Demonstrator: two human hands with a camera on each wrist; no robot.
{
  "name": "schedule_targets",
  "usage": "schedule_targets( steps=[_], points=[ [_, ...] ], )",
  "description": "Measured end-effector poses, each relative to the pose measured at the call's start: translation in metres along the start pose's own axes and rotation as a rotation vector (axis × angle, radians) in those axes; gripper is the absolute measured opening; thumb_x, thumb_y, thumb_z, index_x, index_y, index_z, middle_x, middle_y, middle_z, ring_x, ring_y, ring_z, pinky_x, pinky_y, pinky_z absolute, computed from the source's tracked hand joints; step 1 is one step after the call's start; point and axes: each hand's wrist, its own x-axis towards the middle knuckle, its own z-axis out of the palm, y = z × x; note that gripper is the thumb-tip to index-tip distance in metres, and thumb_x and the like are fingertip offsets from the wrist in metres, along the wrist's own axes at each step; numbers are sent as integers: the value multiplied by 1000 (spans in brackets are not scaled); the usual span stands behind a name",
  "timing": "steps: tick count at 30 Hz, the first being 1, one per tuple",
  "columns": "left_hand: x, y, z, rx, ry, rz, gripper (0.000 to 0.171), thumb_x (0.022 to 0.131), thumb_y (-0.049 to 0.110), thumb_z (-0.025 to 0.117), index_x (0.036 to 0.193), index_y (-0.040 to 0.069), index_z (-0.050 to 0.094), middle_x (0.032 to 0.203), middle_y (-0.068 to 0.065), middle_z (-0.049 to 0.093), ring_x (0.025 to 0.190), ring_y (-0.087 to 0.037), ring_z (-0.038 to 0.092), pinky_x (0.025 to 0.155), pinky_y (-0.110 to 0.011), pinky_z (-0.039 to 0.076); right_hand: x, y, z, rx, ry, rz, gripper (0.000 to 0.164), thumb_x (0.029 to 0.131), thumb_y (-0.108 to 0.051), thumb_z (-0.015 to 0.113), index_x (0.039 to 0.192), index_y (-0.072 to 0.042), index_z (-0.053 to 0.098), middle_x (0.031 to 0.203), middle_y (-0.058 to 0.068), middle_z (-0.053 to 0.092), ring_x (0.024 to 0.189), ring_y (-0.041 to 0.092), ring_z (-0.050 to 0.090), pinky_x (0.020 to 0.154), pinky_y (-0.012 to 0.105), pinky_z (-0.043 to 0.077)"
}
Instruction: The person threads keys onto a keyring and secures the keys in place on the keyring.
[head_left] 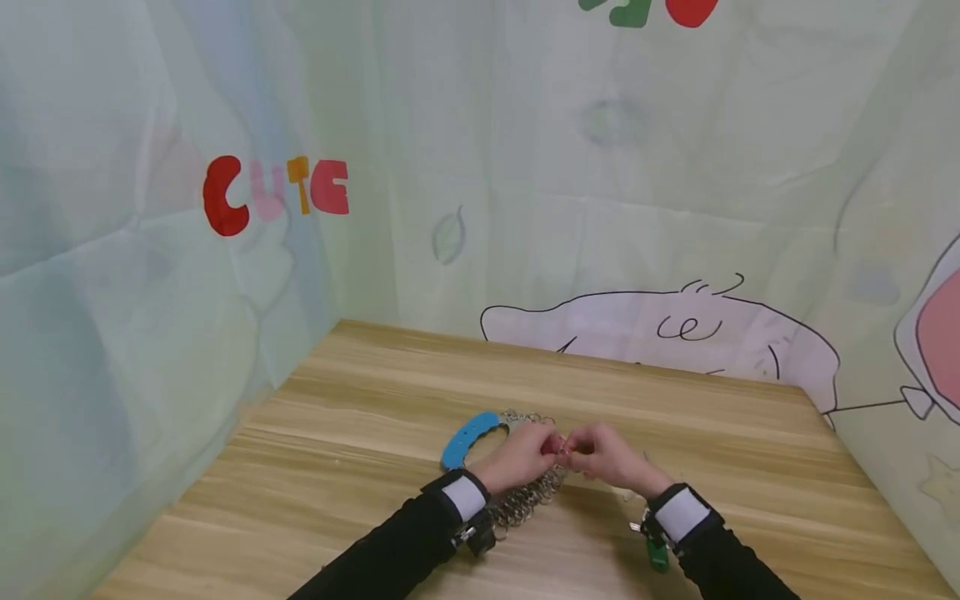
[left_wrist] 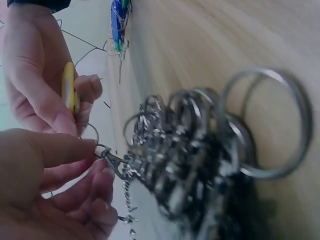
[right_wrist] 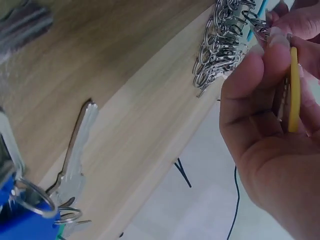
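Over the wood-grain table, the left hand pinches a metal clasp among clustered metal rings beside a blue curved handle, clearest in the head view. Both wrist views reveal the yellow key tag that the right hand's curled fingers clamp; the right wrist view details a silver key by a blue tag. Pale cloth walls carry "CUTE" lettering and cartoons.

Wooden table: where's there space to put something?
The table is bare left of the blue curved piece and along the back by the curtain. It's crowded around the metal rings, left hand, right hand and green tag.
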Motion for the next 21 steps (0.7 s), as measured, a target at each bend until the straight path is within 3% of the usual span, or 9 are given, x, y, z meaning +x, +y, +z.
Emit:
schedule_targets(
  steps=[5,10,21],
  points=[
    [-2,-3,3,-19,-4,-42,9,87,7,64,79,9,64,73,4,58,64,-2,46,60,-15,40,0,2,0,-20,11,-8,10,89,-10,64,86,-2,68,84,14,70,65,7,56,55,21,48],
    [-4,-3,4,-53,24,-23,9,90,4,61,83,10,60,75,3,58,67,-2,46,60,-15,41,0,3,1,-24,13,-20,11,89,-13,64,86,-3,68,83,9,70,67,2,55,60,18,45],
    [-4,-6,3,-108,39,-16,10,85,1,65,87,8,58,76,0,59,67,-2,48,61,-15,43,0,4,2,45,-3,-10,8,88,-6,61,88,0,66,87,12,71,76,8,62,69,18,49]
  ],
)
